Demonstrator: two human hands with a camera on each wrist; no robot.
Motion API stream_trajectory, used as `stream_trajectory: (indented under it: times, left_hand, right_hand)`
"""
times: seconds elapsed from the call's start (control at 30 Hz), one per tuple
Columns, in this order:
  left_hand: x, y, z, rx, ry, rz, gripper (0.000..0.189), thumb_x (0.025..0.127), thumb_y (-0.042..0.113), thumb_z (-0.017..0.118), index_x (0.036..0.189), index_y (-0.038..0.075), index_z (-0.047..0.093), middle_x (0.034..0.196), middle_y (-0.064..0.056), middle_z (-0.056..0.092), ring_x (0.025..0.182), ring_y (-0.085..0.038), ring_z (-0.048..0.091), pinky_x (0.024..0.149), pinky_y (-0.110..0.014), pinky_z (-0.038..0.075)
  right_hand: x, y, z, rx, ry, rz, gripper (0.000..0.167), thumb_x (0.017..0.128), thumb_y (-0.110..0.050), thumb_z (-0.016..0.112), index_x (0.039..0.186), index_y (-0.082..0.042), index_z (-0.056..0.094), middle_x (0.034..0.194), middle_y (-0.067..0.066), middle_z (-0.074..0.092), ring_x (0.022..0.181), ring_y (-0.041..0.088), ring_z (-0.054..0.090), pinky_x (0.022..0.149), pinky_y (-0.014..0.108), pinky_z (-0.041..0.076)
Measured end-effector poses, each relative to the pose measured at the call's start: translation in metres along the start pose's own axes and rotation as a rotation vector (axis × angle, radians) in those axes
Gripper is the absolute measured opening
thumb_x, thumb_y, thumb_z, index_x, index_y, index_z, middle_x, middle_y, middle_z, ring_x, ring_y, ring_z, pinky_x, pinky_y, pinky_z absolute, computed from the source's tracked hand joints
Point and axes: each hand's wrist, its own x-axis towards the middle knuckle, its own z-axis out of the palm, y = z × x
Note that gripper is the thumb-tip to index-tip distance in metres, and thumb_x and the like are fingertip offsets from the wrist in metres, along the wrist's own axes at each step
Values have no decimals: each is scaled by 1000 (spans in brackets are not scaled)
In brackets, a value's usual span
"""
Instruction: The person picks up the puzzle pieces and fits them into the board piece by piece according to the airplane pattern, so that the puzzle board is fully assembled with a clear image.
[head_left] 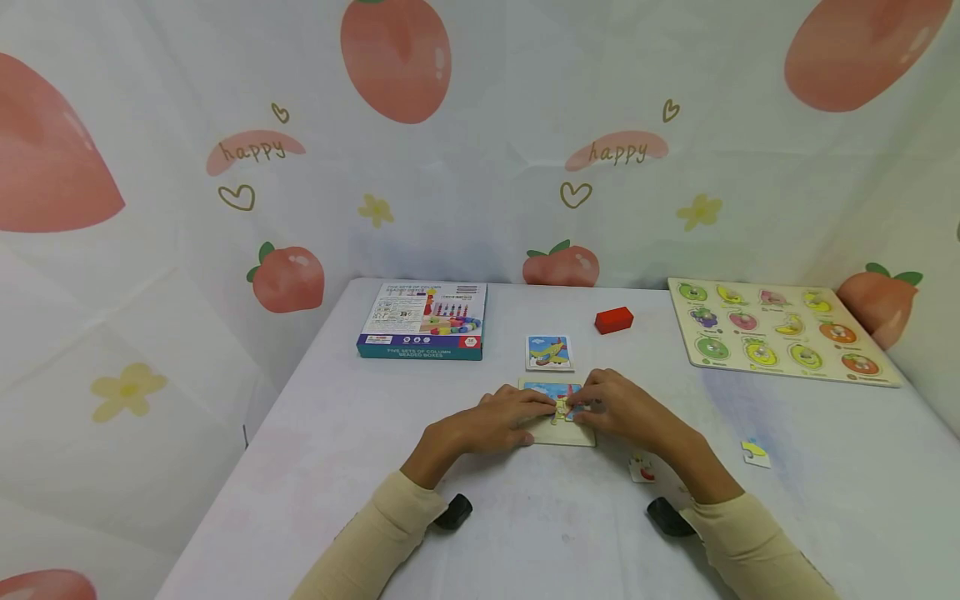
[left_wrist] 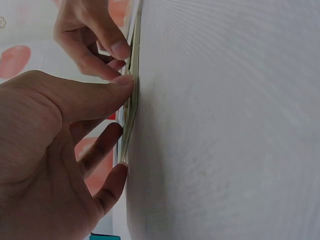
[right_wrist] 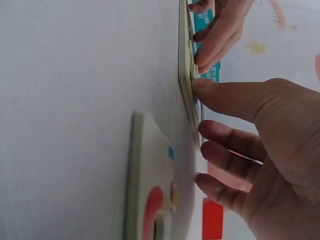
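Observation:
A small wooden puzzle board [head_left: 558, 435] lies on the table with partly fitted picture pieces [head_left: 561, 407] in blue and yellow. My left hand [head_left: 502, 421] grips the board at its left side, thumb at the near edge, its index finger reaching onto the pieces. From the right, my right hand [head_left: 617, 408] pinches a puzzle piece [head_left: 570, 414] between thumb and index finger, right at the fitted pieces. The right wrist view shows the right thumb [right_wrist: 220, 95] low on the board, its other fingers spread near the edge. Fingers hide much of the picture.
Behind the board lies an airplane picture card [head_left: 549, 352]. Loose puzzle pieces [head_left: 641, 468] [head_left: 755, 453] lie to the right. A red block [head_left: 613, 320], a fruit puzzle board [head_left: 787, 333] and a beaded-boxes carton [head_left: 422, 321] stand farther back.

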Motion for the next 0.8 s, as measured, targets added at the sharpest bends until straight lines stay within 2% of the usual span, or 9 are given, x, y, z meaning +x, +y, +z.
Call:
stream_trajectory:
  times: [0.37,0.6,0.8]
  left_hand:
    - [-1,0,1,-5,8,5,55,107,20,62,160,20,49,166,5,43,150,-24,37,111,-47,39]
    - [0,-2,3,0,12,9,54,108,21,61,160,22,49,166,5,43,150,-23,38,112,-46,39]
    - [3,3,5,27,39,13,53,107,24,63,159,28,51,161,5,47,139,-24,44,107,-42,41]
  right_hand:
    - [1,-3,1,-8,0,40,25,92,-22,84,115,-13,82,99,-2,63,92,15,55,79,30,51]
    - [1,-1,-6,25,-21,142,29,92,-25,85,117,-12,80,95,-2,63,92,16,58,82,36,54]
    - [2,0,-7,38,-17,185,31,91,-26,85,116,-9,78,95,0,63,93,19,58,83,37,54]
